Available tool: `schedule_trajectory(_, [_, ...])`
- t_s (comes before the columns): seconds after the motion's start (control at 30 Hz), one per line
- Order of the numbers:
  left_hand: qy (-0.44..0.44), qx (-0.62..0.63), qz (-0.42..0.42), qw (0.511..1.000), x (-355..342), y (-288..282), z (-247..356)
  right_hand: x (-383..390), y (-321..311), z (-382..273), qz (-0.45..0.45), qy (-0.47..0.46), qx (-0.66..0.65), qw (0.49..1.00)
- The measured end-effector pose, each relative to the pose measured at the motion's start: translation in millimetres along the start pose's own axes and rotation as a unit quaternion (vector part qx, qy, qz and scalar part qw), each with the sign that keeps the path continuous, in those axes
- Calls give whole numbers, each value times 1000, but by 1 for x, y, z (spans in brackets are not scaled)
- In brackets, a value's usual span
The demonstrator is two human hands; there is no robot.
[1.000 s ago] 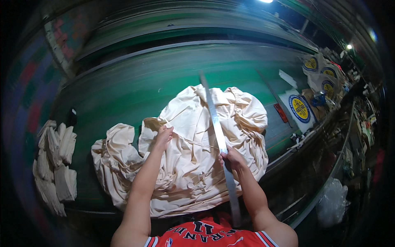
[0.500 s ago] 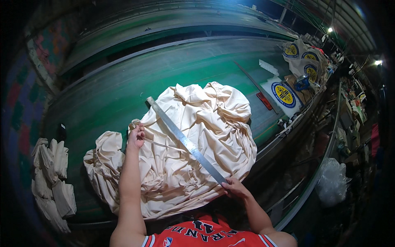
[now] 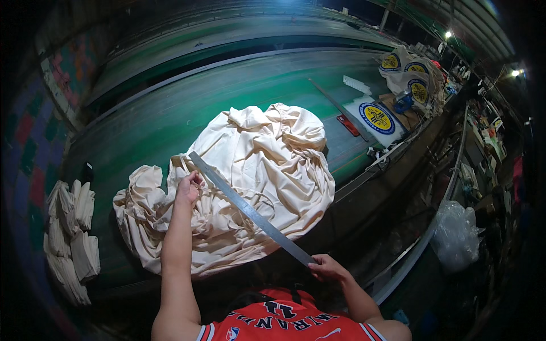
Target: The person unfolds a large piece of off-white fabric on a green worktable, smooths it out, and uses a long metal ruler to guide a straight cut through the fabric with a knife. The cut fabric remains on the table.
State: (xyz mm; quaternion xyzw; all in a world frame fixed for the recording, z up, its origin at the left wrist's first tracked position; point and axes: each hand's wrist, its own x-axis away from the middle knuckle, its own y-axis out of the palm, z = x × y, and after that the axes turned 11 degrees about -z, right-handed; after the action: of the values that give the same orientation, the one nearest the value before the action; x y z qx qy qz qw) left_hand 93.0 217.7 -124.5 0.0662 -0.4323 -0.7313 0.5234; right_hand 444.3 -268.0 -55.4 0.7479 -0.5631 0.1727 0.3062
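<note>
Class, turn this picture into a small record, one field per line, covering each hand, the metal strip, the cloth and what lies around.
Left hand: fingers curled at the cream cloth; exact grip unclear
Right hand: gripping the near end of the metal strip
Strip position: slanting over the cloth, far end close to the left hand
Cloth state: crumpled heap on the green table
At left: folded pale cloths
Beyond cloth, to right: red object; sheet with round blue-and-yellow print
Far right: clear plastic

The green counter [image 3: 153, 142] carries heaped cream fabric [image 3: 256, 150], folded pale cloths [image 3: 85, 257], a red object [image 3: 348, 125] and a printed white sheet [image 3: 357, 108].
</note>
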Motion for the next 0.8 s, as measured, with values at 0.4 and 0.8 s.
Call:
schedule_trajectory(0.4, [22, -60, -16, 998, 49, 37, -38, 23, 34, 9, 14, -14, 19, 1000])
schedule_trajectory(0.8, [-5, -257, -11, 966, 106, 53, -55, -113, 55, -35, -19, -110, 59, 992])
